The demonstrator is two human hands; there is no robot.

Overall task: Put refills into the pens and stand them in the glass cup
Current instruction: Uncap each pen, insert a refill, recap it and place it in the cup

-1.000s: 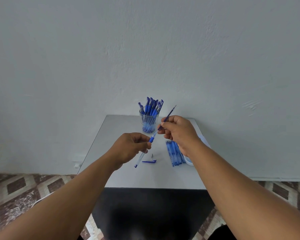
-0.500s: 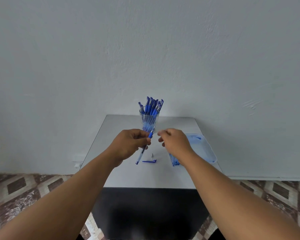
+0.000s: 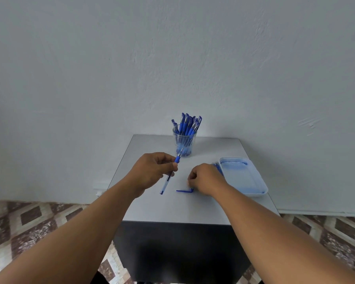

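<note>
My left hand (image 3: 154,171) grips a clear pen barrel (image 3: 168,177) with a blue grip. The barrel slants above the table, its front end pointing at the glass cup (image 3: 184,145), and the refill sits inside it. The cup stands at the back of the table and holds several blue capped pens. My right hand (image 3: 205,179) is down at the table with its fingertips pinched together where the small metal pen tip lay; the tip itself is hidden. A blue pen cap (image 3: 184,191) lies just in front of that hand.
A pale blue plastic tray (image 3: 252,187) sits at the right edge of the small grey table (image 3: 172,210). Loose blue pens (image 3: 217,167) lie between the tray and my right hand, mostly hidden. A wall stands close behind the table, with tiled floor on both sides.
My right hand pushed the refill into the barrel, let go and dropped to the table by the cap. The metal tip no longer shows. My left hand stayed nearly still.
</note>
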